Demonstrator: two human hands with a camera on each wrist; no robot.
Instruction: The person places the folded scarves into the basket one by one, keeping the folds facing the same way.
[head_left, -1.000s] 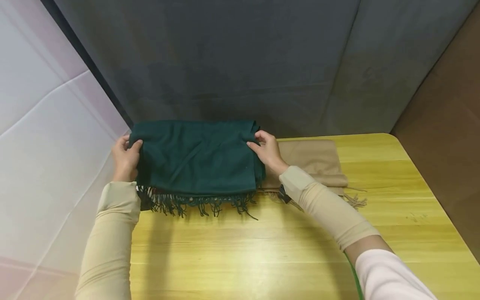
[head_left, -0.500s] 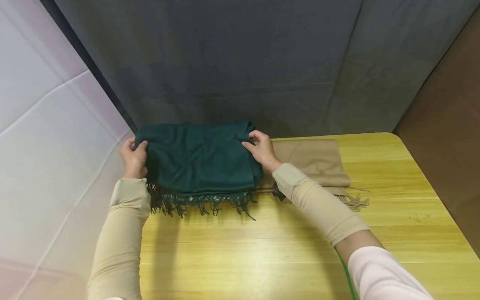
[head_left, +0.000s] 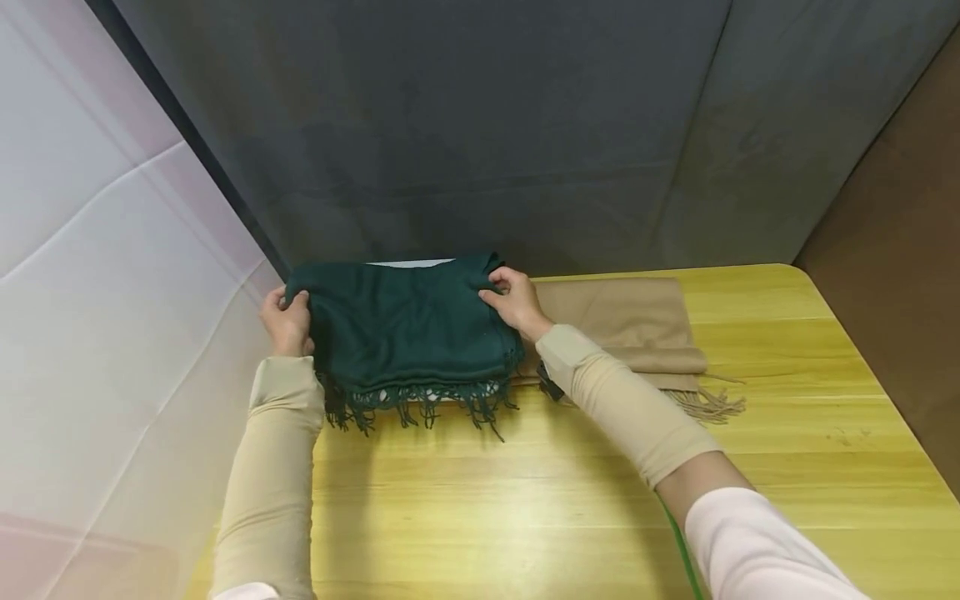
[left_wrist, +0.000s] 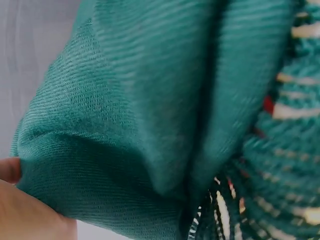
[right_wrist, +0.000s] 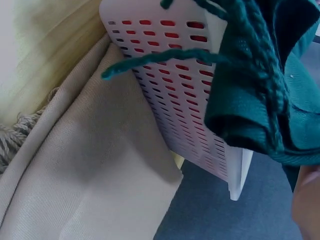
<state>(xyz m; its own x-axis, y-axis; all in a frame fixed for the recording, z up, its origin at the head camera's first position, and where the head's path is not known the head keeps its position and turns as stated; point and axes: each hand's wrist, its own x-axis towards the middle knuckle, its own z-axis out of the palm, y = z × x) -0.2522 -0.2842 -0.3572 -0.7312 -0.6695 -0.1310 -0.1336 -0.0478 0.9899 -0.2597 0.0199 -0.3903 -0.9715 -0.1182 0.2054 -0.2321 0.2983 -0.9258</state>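
A folded dark green scarf point(head_left: 405, 329) with a fringe along its near edge spans both hands in the head view. My left hand point(head_left: 287, 323) pinches its left far corner, thumb on top. At the right far corner, the thumb and fingers of my right hand point(head_left: 517, 304) grip the cloth. Beneath the scarf stands a white slotted basket point(right_wrist: 175, 95), plain in the right wrist view, with red showing through its slots. Most of the basket is hidden from above; its white rim point(head_left: 411, 263) peeks out behind the scarf.
A folded beige scarf point(head_left: 622, 317) with tassels lies on the yellow wooden table point(head_left: 480, 508), right beside the basket. A grey panel point(head_left: 465, 125) rises behind the table. Pale fabric point(head_left: 112, 333) hangs along the left side, and a brown panel point(head_left: 900, 217) borders the right.
My left hand has moved right and slightly nearer, and the right hand a little left and nearer, drawing the green scarf narrower. A strip of white rim now shows behind its far edge.
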